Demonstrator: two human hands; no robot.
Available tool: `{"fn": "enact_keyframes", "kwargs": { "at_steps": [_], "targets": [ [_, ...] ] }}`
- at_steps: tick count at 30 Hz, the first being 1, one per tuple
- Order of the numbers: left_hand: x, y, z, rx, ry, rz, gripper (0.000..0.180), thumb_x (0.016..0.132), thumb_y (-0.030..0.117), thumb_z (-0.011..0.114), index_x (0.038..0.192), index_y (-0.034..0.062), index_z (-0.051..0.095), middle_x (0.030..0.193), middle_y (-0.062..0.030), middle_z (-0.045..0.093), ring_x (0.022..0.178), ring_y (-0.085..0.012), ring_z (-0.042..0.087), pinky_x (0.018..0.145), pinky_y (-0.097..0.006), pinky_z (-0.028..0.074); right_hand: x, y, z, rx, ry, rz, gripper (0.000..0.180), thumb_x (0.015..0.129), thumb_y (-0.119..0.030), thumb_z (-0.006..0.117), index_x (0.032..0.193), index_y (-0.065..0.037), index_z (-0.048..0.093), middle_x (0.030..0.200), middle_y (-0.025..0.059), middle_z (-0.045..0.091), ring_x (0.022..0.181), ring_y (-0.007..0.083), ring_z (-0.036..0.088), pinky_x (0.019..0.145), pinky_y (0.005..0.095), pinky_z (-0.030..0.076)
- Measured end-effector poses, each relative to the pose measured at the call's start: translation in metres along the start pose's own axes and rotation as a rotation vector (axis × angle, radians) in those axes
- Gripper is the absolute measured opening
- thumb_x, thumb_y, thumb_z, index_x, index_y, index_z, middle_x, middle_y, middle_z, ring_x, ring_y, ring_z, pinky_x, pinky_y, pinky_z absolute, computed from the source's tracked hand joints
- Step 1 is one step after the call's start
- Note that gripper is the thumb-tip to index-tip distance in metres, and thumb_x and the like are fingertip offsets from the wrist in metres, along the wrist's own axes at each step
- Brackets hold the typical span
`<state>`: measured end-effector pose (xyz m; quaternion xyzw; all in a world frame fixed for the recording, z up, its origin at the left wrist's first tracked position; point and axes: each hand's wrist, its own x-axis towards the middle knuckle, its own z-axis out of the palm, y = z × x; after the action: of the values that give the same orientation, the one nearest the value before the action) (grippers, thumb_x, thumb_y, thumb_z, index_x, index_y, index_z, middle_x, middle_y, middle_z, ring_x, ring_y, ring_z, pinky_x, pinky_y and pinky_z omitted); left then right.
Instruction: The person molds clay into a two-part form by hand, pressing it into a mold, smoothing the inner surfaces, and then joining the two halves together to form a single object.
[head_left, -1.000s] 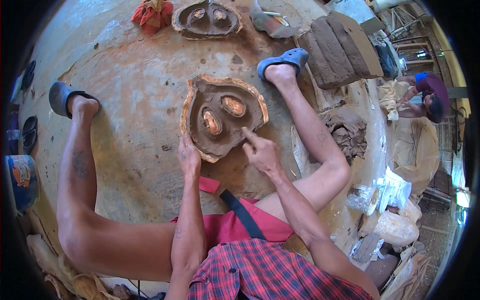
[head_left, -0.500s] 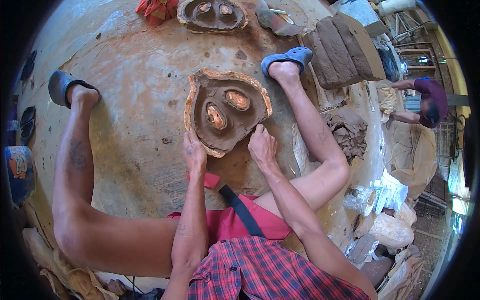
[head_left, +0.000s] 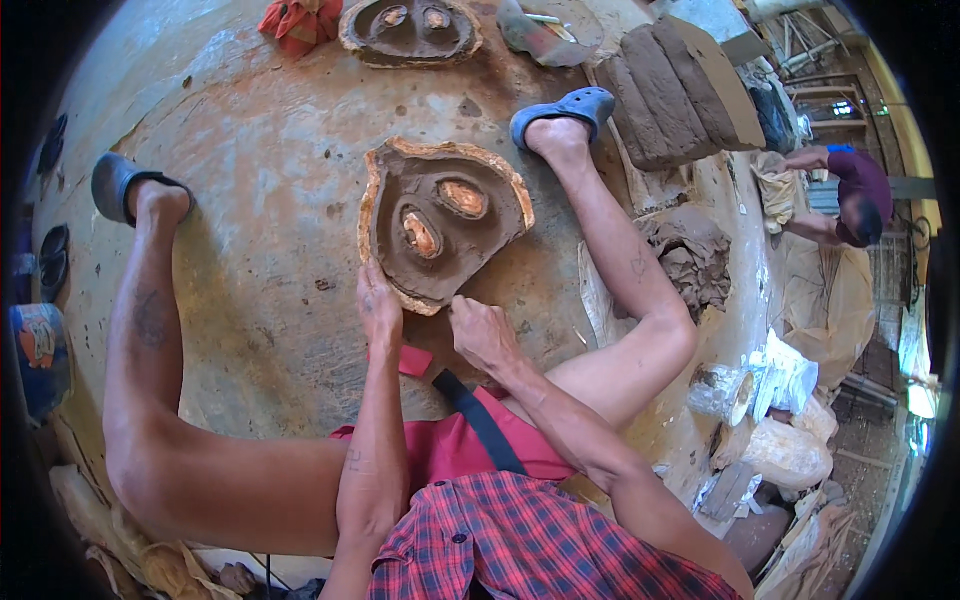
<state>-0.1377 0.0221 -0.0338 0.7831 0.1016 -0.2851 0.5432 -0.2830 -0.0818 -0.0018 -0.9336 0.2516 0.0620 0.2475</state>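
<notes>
Between my legs a clay-lined mould [head_left: 448, 262] lies on the floor. Its pale, rough outer rim surrounds dark wet clay, and two oval openings with raised clay rings show orange-brown inside. My left hand [head_left: 380, 308] grips the rim at the lower left, fingers along its outer side. At the mould's near corner my right hand [head_left: 487, 338] is closed, its fingertips by the clay edge; whatever it may hold is hidden in the fingers.
A similar clay-lined mould [head_left: 410, 50] lies farther off, between a red cloth bundle [head_left: 300, 25] and a clear plastic bag [head_left: 545, 38]. Stacked clay slabs [head_left: 680, 95] and a clay lump [head_left: 685, 255] are at right. Another person [head_left: 860, 195] works at far right. A blue bucket [head_left: 42, 358] stands left.
My right hand has moved left and nearer to me, from the mould's right side down to its near corner. My left hand stays at the rim. The view has shifted slightly.
</notes>
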Motion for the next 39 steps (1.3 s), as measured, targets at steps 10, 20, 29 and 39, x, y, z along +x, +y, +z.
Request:
{"fn": "enact_keyframes", "kwargs": {
  "at_steps": [10,20,29,39],
  "targets": [
    [0.026,-0.014,-0.009,-0.241,-0.049,0.038,0.061,0.114,0.044,0.041,0.143,-0.0075,0.057,0.132,-0.018,0.069,0.12,-0.0283,0.064,0.106,-0.039,0.046,-0.002,0.028,-0.07,0.208,0.176,0.1,0.056,0.101,-0.053,0.063,0.073,-0.005,0.069,0.07,0.0197,0.067,0.065,0.0393,0.066,0.061,0.0503,0.052],
    [0.057,0.054,-0.047,-0.09,-0.126,-0.022,0.068,0.108,0.059,0.047,0.133,-0.0027,0.061,0.112,-0.0157,0.073,0.085,-0.0252,0.077,0.06,-0.043,0.067,0.004,0.059,-0.059,0.492,0.249,0.248,0.031,0.104,-0.025,0.064,0.088,0.0,0.072,0.071,0.0095,0.072,0.056,0.016,0.064,0.055,0.0339,0.051],
    [0.068,0.076,-0.049,-0.017,-0.271,-0.03,0.072,0.104,0.066,0.048,0.131,0.0017,0.064,0.11,-0.0158,0.075,0.084,-0.0252,0.078,0.057,-0.04,0.066,0.003,0.055,-0.081,0.58,0.287,0.174,0.026,0.095,-0.025,0.076,0.096,0.001,0.076,0.085,0.0217,0.073,0.081,0.0341,0.073,0.074,0.0427,0.055],
    [0.049,0.0,-0.053,-0.164,-0.255,-0.11,0.069,0.107,0.062,0.043,0.14,0.0029,0.056,0.119,-0.0174,0.072,0.094,-0.0313,0.077,0.067,-0.05,0.068,-0.065,0.087,-0.254,0.441,1.139,0.216,0.016,0.098,-0.013,0.07,0.099,0.003,0.075,0.088,0.011,0.077,0.08,0.02,0.072,0.076,0.0363,0.057]
  ]
}}
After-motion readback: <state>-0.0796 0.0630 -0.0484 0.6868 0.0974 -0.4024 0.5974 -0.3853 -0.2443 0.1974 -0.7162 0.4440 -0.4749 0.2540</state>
